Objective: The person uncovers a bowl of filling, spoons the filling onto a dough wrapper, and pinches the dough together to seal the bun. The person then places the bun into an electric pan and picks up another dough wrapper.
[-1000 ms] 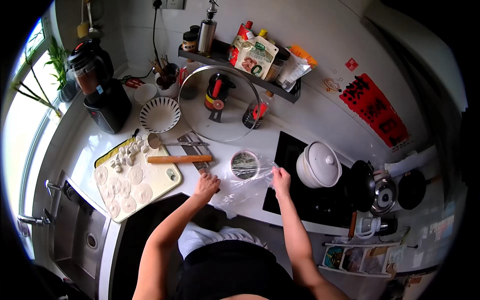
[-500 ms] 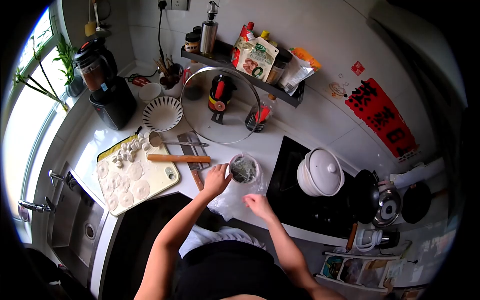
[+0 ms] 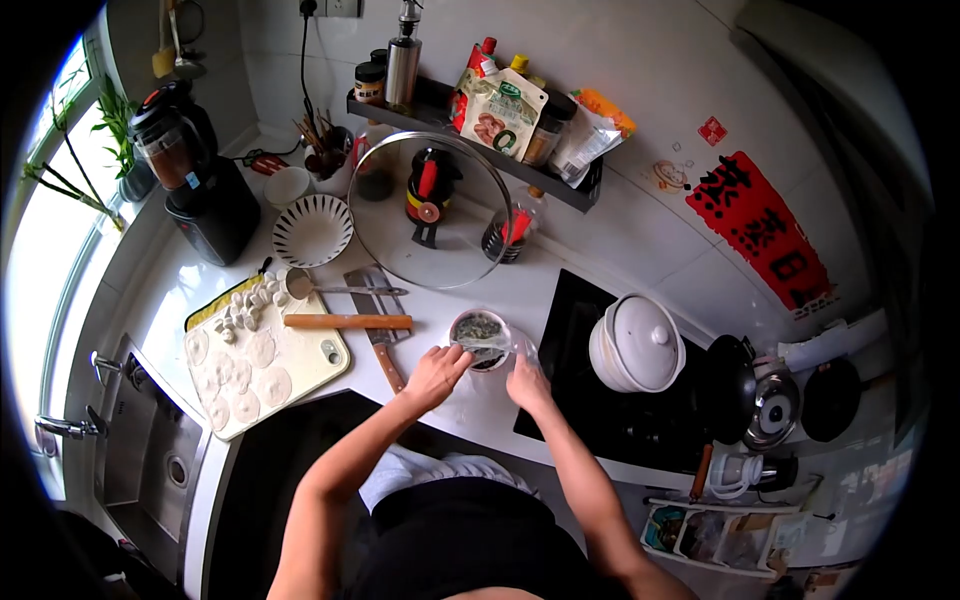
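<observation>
A small round bowl [image 3: 455,328] with a dark green, chopped-looking filling stands on the counter in front of me. Clear plastic wrap [image 3: 515,345] stretches across its near side between my hands. My left hand [image 3: 440,374] is at the near left rim, fingertips closed on the wrap's edge. On the right, my right hand [image 3: 528,382] pinches the bunched wrap just beside the bowl. To the left lie a knife [image 3: 388,366] and a rolling pin [image 3: 350,321]. The pin rests partly on a cutting board [image 3: 315,377] with flat dough rounds [image 3: 272,385] and small dough pieces [image 3: 240,315].
A large glass lid [image 3: 440,275] stands upright behind the bowl. The cooktop [image 3: 560,420] with a lidded white pot [image 3: 637,345] is at right. A striped bowl [image 3: 312,230], a ladle [image 3: 298,284] and a blender [image 3: 205,200] are at back left; the sink [image 3: 130,480] is far left.
My right hand has moved up to the bowl and taken hold of the wrap. The wrap, spread over the bowl and counter before, is now drawn up and bunched toward the right.
</observation>
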Available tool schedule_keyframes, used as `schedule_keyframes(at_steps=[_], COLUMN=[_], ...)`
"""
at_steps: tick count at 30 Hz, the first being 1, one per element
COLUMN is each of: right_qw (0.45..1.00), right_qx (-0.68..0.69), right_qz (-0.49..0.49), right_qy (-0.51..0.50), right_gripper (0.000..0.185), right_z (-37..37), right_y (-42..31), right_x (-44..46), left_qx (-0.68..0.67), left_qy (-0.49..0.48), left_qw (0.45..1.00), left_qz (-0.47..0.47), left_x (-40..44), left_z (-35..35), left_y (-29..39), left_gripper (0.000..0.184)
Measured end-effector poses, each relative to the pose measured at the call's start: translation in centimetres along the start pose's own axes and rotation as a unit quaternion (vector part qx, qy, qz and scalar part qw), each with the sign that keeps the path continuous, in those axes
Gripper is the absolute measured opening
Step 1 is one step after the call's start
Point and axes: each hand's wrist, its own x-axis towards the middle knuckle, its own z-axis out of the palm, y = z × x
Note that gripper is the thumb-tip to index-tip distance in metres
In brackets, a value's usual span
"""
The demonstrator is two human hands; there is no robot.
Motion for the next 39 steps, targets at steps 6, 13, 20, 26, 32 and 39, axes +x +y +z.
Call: schedule_keyframes(at_steps=[6, 13, 20, 26, 32, 39], right_qw=[0.992, 0.98, 0.977, 0.99, 0.944, 0.859], right_qx=[0.114, 0.19, 0.02, 0.085, 0.236, 0.506], right_qz=[-0.054, -0.048, -0.144, -0.105, -0.18, 0.047], right_qy=[0.001, -0.041, 0.155, 0.03, 0.146, -0.061], right_gripper=[0.062, 0.063, 0.071, 0.059, 0.023, 0.03], right_z=[-0.9, -0.8, 6.6, 4.9, 3.3, 3.2], right_y=[2.7, 1.5, 7.7, 7.5, 5.6, 1.3], right_x=[9.4, 12.3, 12.7, 3.9, 1.7, 4.2], left_qx=[0.14, 0.23, 0.278, 0.086, 0.084, 0.03], left_qy=[-0.053, -0.087, -0.146, -0.037, -0.039, -0.057], left_qw=[0.976, 0.962, 0.945, 0.995, 0.994, 0.996], left_qz=[0.157, -0.117, -0.095, -0.035, 0.06, -0.066], left_x=[1.0, 2.5, 0.7, -1.5, -4.8, -2.1], left_z=[-0.3, 0.3, 3.2, -0.1, 3.3, 3.3], left_y=[-2.9, -4.3, -5.6, -2.1, -1.0, -0.7], left_gripper=[0.008, 0.052, 0.053, 0.031, 0.018, 0.021])
